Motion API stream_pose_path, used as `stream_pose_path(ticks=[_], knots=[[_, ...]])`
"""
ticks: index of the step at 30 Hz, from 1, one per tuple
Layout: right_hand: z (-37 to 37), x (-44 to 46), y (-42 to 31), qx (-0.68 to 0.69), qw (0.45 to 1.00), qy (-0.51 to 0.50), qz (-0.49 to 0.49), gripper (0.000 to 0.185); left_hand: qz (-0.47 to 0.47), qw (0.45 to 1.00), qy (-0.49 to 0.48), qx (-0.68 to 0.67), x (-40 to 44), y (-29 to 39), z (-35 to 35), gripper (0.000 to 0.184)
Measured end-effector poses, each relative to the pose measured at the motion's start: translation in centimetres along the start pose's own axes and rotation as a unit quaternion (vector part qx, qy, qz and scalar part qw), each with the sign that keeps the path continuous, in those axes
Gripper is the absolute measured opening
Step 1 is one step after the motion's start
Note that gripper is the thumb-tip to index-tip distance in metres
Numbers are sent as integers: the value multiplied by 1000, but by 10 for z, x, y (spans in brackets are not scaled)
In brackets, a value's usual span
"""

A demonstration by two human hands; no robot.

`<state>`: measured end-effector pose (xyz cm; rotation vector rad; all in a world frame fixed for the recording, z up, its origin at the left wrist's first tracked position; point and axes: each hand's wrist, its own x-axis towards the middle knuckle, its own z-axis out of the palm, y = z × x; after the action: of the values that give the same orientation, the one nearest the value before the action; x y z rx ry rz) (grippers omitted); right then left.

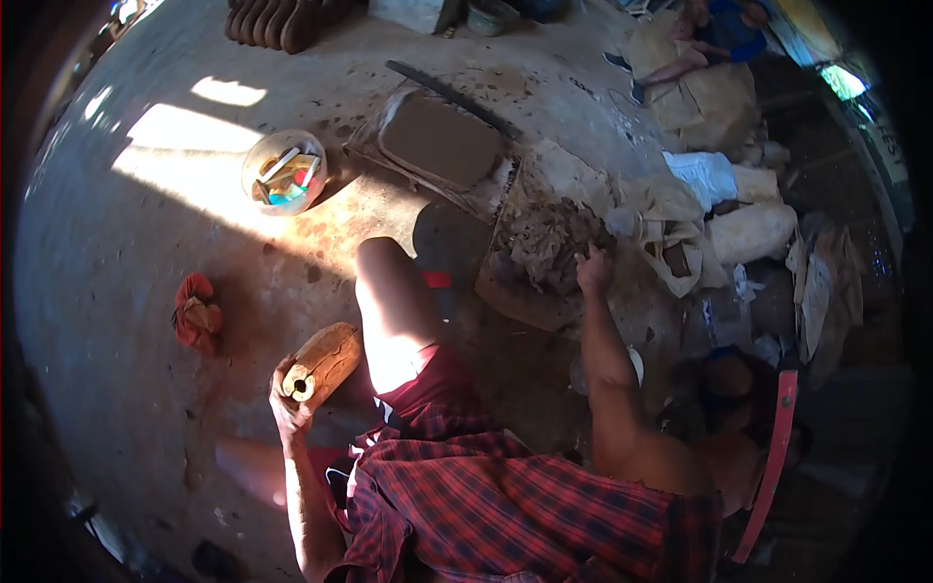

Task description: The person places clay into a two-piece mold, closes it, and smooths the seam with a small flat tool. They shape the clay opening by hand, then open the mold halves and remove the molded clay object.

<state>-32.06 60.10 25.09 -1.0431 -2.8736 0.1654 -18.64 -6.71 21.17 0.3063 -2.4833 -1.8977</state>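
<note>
Head view: on the floor, the things lie around the person. The flat slab rests on a rough base, perhaps to keep it off the dirt. Beside it is the clay heap; the right hand touches its edge, but whether the fingers hold any clay, I cannot tell. The tub stands upright, keeping small items together. The left hand is closed around the holed end of the block, probably for steady support beside the leg.
</note>
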Motion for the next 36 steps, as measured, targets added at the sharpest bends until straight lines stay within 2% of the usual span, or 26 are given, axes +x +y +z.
stream_pose_path(ticks=[2,5,9,11,13,14,16,17,18,20,21,22,23,24,26,27,28,30,31,32,33,34,35,36], knots=[[-1,-1,-3,-44,995,64,-55,41,-4,999,-14,-34,0,-9,2,89],[7,6,-7,-19,994,92,-57,30,-28,997,-13,-71,0,-11,2,91],[26,19,-4,-40,997,64,-36,23,-29,998,-7,-60,2,-9,-1,91],[37,23,9,-110,975,152,-117,24,-14,1000,-18,7,1,-6,-2,92],[36,25,5,-167,968,151,-114,20,-22,997,-10,-71,1,-10,4,91],[42,30,4,-171,975,117,-83,18,-23,995,9,-91,-2,-9,6,90],[68,60,15,-196,976,77,-50,17,-6,1000,20,-14,-2,-7,3,88],[47,57,-1,-181,982,39,-32,20,16,999,19,41,-1,-5,0,87],[37,63,-11,-200,978,-18,-50,28,35,995,11,94,1,-3,-3,85],[6,53,-32,-212,969,-91,-93,38,45,996,19,74,1,0,-4,80],[-24,39,-54,-216,963,-114,-110,42,42,998,16,47,1,-10,-3,84],[-32,31,-62,-145,982,-90,-77,48,42,999,10,17,2,-19,0,88],[-42,23,-75,-72,994,-66,-42,53,59,996,13,66,3,-10,-2,85],[-59,0,-101,-73,994,-66,-50,53,56,996,21,64,3,-3,-3,85],[-88,-55,-149,111,983,-49,-139,47,53,998,10,43,1,4,-5,83],[-59,-56,-150,300,935,-102,-163,30,66,993,-3,96,2,1,-8,92],[-57,-74,-170,348,907,-140,-190,24,67,993,0,96,2,2,-10,92],[-66,-137,-225,414,850,-221,-238,17,3,995,-14,96,1,6,-12,107],[-51,-160,-240,462,809,-218,-291,14,20,991,-30,125,-2,-6,-18,115],[-62,-192,-260,459,801,-249,-294,14,20,992,-28,125,-7,0,-20,115],[-69,-220,-276,441,795,-255,-330,17,-13,999,-21,-21,-16,18,-26,107],[-69,-243,-287,431,784,-292,-338,21,-42,985,-14,-165,-22,39,-32,100],[-69,-262,-295,421,772,-328,-346,27,-27,999,9,-37,-28,61,-41,87],[-79,-279,-301,399,731,-316,-454,30,-48,998,38,-27,-36,71,-44,71]])
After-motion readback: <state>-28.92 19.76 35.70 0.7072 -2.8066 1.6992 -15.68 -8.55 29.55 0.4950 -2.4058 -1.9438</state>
